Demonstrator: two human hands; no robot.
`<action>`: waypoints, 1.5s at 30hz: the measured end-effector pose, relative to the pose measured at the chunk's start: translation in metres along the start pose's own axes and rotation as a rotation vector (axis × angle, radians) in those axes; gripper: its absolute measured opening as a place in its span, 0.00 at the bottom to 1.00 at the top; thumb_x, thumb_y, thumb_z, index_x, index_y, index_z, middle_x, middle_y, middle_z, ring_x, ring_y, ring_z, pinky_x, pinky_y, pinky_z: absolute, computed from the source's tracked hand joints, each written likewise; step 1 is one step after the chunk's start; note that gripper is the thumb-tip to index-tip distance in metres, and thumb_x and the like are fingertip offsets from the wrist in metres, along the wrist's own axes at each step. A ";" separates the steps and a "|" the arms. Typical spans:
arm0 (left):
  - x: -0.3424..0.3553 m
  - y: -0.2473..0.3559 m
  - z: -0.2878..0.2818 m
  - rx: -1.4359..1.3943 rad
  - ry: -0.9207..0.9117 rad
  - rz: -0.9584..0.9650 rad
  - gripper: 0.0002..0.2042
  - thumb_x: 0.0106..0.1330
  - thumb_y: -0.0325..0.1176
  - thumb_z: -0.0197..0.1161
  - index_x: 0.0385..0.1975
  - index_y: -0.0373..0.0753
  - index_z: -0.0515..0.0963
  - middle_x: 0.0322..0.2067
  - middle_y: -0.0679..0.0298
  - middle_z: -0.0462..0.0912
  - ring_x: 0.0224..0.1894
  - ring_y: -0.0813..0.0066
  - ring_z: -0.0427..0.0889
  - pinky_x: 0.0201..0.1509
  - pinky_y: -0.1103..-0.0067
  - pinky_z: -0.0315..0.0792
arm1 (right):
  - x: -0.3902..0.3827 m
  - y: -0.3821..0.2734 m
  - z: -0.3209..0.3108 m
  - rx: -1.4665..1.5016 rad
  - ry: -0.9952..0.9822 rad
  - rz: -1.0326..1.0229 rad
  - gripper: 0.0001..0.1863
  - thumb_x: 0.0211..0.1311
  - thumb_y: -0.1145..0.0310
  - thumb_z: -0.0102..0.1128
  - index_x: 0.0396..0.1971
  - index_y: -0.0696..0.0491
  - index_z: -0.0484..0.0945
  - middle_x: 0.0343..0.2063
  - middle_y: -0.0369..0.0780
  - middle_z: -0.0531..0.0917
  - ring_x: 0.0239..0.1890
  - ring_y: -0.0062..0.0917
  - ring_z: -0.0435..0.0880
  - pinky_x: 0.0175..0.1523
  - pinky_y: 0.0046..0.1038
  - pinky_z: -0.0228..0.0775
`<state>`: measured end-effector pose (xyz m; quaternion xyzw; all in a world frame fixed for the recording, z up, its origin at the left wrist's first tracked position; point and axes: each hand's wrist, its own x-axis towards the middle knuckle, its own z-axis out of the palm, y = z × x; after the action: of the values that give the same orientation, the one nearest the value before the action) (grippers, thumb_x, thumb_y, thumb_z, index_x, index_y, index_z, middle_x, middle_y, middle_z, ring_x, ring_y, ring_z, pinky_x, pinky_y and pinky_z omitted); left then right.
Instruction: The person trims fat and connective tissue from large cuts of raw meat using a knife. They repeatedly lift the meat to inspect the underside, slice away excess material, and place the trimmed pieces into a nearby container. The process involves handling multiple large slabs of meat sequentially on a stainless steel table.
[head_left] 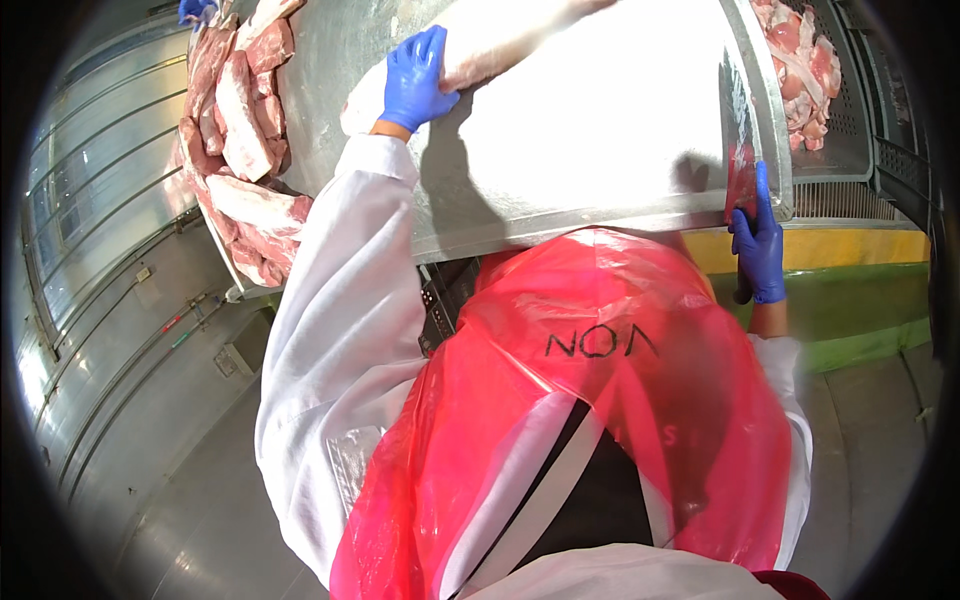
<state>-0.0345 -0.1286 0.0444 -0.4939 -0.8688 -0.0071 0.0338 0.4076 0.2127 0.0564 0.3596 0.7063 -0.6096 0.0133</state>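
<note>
My left hand (416, 82), in a blue glove, presses on a long pale slab of meat (495, 45) at the top of the metal work surface (480, 215). Its fingers lie over the meat and its thumb is toward the near side. My right hand (760, 245), also blue-gloved, is at the surface's near right corner. Its index finger is stretched forward and the others are curled round what looks like a knife (740, 190). The blade seems to mirror red, and a dark handle end shows below the fist. Strong glare washes out the middle of the surface.
Several long cuts of meat (240, 130) are piled along the left side. At the far right a perforated bin (850, 100) holds meat trimmings (803, 75). A raised metal rim (768, 120) edges the surface. Part of another blue glove (198, 11) shows at the top left.
</note>
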 end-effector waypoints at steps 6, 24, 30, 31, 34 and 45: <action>-0.041 -0.043 -0.011 -0.039 -0.188 0.418 0.37 0.50 0.31 0.65 0.66 0.44 0.67 0.70 0.57 0.65 0.71 0.52 0.63 0.72 0.58 0.60 | -0.004 -0.003 -0.009 -0.092 0.039 -0.050 0.41 0.68 0.80 0.52 0.77 0.38 0.51 0.24 0.33 0.78 0.19 0.13 0.67 0.25 0.20 0.65; -0.011 -0.059 0.031 -0.062 -0.184 -1.131 0.60 0.39 0.54 0.81 0.70 0.29 0.53 0.64 0.39 0.68 0.62 0.45 0.75 0.63 0.60 0.72 | 0.025 -0.004 -0.014 -0.050 -0.010 -0.103 0.40 0.67 0.79 0.52 0.77 0.42 0.52 0.33 0.37 0.83 0.21 0.14 0.69 0.27 0.21 0.68; -0.040 -0.133 0.033 -0.670 -0.104 -0.991 0.40 0.41 0.37 0.80 0.55 0.27 0.69 0.50 0.47 0.81 0.50 0.58 0.82 0.54 0.68 0.77 | 0.010 0.002 -0.022 -0.008 0.076 -0.021 0.41 0.67 0.81 0.51 0.78 0.40 0.51 0.28 0.34 0.79 0.21 0.13 0.66 0.27 0.20 0.66; -0.039 -0.142 0.029 -0.782 -0.161 -0.986 0.38 0.42 0.36 0.79 0.54 0.27 0.70 0.49 0.49 0.81 0.49 0.60 0.82 0.53 0.69 0.77 | 0.009 0.007 -0.023 0.008 0.080 -0.007 0.42 0.67 0.81 0.51 0.78 0.40 0.51 0.27 0.33 0.78 0.20 0.13 0.66 0.27 0.20 0.66; -0.055 -0.156 0.037 -0.870 -0.074 -0.915 0.24 0.49 0.26 0.73 0.47 0.26 0.75 0.41 0.53 0.84 0.37 0.65 0.84 0.43 0.72 0.80 | 0.010 -0.001 -0.023 -0.036 0.048 0.003 0.42 0.67 0.82 0.51 0.78 0.40 0.50 0.26 0.32 0.76 0.21 0.13 0.66 0.27 0.19 0.66; -0.026 0.001 0.005 0.326 -0.351 -1.053 0.64 0.42 0.53 0.80 0.74 0.34 0.43 0.71 0.45 0.54 0.70 0.41 0.60 0.65 0.41 0.62 | 0.008 -0.015 -0.011 -0.044 0.025 -0.034 0.41 0.67 0.80 0.53 0.77 0.40 0.52 0.26 0.34 0.79 0.20 0.13 0.66 0.27 0.20 0.66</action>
<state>-0.0208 -0.1500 0.0380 0.0226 -0.9800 0.1930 -0.0432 0.3991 0.2264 0.0681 0.3548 0.7256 -0.5896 0.0020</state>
